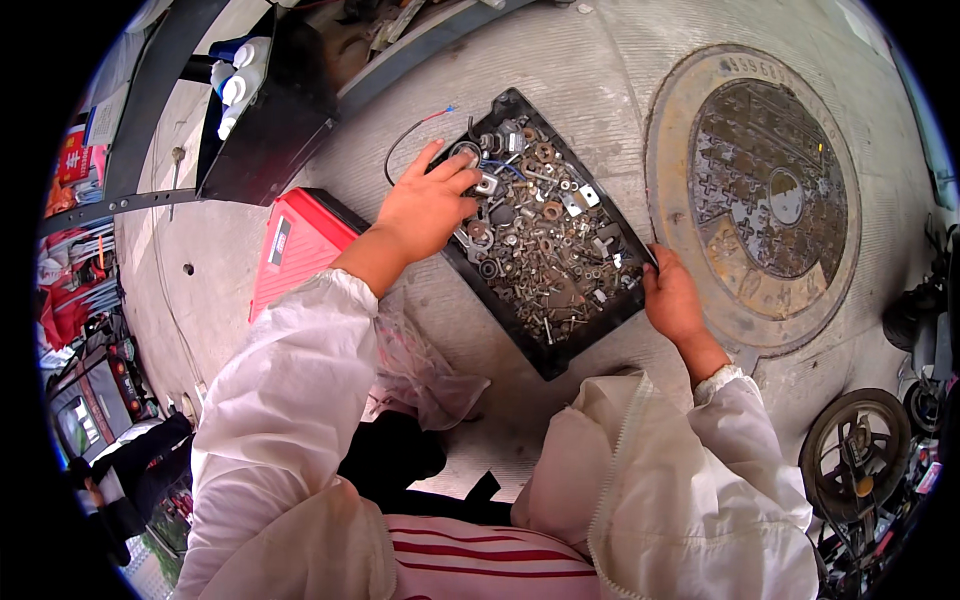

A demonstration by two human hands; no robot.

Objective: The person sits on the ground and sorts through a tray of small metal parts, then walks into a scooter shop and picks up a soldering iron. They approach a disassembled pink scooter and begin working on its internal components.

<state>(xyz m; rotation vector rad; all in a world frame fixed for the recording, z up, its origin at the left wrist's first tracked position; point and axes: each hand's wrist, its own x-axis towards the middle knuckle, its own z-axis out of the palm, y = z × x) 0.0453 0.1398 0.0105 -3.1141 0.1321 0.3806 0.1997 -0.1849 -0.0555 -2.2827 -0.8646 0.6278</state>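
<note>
A black plastic tray [548,358] lies on the ground, full of mixed metal hardware [560,255]: bolts, nuts, washers and small brackets. Its near right rim is gripped by my right hand [677,300], fingers curled round the edge. My left hand [425,205] reaches over the left rim with its fingers apart, the tips on parts in the tray's upper left. Beside those fingertips sits a silver metal piece [487,184]; a round part [466,150] is partly covered by them. A dark wire with a red and blue end [432,117] sticks out past the rim.
A red case [300,250] lies left of the tray, with a clear plastic bag [425,370] nearer me. Farther left is a black box [265,150] holding white-capped bottles [238,88]. To the right is a round manhole cover [770,180], and below it a wheel [855,455].
</note>
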